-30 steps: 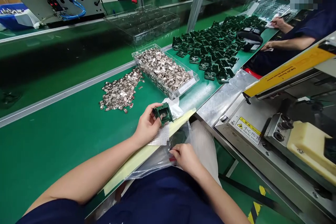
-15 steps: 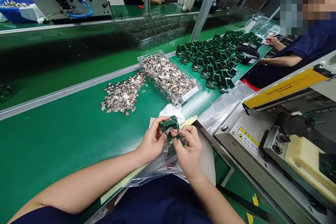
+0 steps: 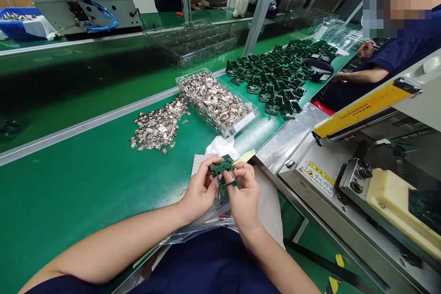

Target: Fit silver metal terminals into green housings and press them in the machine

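A small green circuit board (image 3: 224, 172) with an open middle is held up between my left hand (image 3: 200, 189) and my right hand (image 3: 245, 196). Fingers of both hands pinch its edges, and they hide part of it. Just beyond the hands lies a crumpled white cloth (image 3: 220, 148). A strip of small silvery parts (image 3: 199, 163) is partly hidden behind my left hand. Below my hands, a transparent plastic bag (image 3: 206, 225) rests across my lap and the bench edge.
A transparent tray of copper-coloured metal parts (image 3: 213, 101) and a loose pile of them (image 3: 158, 126) lie on the green bench (image 3: 69, 183). Several green boards (image 3: 272, 78) lie beyond. A co-worker's hand (image 3: 344, 76) is at far right, and a machine (image 3: 320, 179) stands at right.
My right hand has risen from the plastic bag to the board, so both hands now hold it. The board has moved closer to my body and turned slightly.
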`<state>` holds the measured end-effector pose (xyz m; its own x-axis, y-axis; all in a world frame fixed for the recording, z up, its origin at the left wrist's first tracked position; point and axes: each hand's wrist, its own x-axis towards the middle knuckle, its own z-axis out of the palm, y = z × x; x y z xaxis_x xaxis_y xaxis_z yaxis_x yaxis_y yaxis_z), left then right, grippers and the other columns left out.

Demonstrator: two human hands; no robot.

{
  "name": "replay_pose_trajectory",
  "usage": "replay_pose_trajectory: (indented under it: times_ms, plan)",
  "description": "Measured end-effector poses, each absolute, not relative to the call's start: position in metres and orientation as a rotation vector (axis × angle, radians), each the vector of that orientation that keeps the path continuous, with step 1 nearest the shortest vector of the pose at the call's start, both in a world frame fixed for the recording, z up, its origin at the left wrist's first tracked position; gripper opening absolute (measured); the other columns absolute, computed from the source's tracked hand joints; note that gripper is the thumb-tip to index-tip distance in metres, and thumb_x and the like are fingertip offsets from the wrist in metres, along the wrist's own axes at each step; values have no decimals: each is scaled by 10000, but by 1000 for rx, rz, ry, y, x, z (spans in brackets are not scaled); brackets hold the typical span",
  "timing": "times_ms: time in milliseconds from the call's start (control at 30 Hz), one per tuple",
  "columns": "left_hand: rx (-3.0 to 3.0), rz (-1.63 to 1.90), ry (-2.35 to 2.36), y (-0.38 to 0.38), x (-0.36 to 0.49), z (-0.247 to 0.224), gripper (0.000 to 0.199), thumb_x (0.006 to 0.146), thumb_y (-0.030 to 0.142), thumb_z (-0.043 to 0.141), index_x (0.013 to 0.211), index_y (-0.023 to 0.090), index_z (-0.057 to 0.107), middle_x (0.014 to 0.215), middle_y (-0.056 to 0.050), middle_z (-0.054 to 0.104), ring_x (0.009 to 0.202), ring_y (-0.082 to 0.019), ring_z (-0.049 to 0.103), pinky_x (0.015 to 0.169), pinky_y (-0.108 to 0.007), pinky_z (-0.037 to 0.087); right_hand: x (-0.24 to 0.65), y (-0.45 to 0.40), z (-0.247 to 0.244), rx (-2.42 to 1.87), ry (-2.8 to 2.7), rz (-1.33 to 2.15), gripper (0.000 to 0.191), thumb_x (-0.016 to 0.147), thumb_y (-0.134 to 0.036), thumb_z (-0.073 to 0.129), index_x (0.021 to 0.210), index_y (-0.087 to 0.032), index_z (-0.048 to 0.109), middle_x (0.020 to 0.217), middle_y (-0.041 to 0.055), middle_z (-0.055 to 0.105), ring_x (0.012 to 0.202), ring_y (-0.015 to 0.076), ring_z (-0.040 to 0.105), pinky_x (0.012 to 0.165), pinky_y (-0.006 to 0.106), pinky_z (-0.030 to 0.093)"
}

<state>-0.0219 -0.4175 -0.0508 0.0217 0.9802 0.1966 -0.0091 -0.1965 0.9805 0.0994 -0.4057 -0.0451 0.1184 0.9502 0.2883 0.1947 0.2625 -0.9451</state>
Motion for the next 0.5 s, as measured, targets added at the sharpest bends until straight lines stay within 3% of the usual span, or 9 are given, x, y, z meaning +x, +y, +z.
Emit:
replay_pose_trajectory:
  times_ms: [100,167,233,300,400,500]
  plan:
    - [1375,1311,1099,-417,-20,-48,347,920,262,516,1257,239,438,1081,-69,584,947,-180,591,788,-283,514,111,-406,-45,-1116,-1304,933,116,862,-266,652,792,-197,591,1088,79,527,917,192,565,703,285,490]
    - [1380,1261,1109,-416,-17,-45,349,922,277,504,1260,227,433,1091,-83,583,934,-188,597,785,-302,525,128,-406,-40,-1059,-1334,993,97,877,-248,622,965,-215,601,1189,93,519,891,184,565,702,294,496]
    - [1416,1158,1084,-415,-9,-38,344,928,273,478,1264,218,430,1085,-93,596,926,-198,612,790,-323,535,153,-410,-31,-1003,-1457,990,396,872,-244,623,1252,-247,514,1335,116,463,920,198,563,718,319,501]
    - [1518,999,996,-413,3,-29,344,931,258,453,1273,215,435,1069,-97,626,944,-212,631,814,-342,538,186,-419,-19,-951,-1653,911,648,844,-269,675,1421,-268,380,1419,124,413,1014,237,550,766,353,503]
    - [1714,728,758,-399,33,-9,426,929,253,457,1351,240,401,1037,-85,679,946,-225,664,823,-357,551,241,-443,-1,-934,-1794,771,685,798,-330,751,1404,-266,440,1322,110,527,1076,278,550,791,371,519]
    - [1888,543,497,-374,81,18,534,905,290,524,1413,260,361,1167,-97,676,1044,-247,661,847,-367,559,296,-475,11,-1071,-1560,599,605,780,-394,770,1320,-240,544,1231,105,593,1108,293,565,869,391,524]
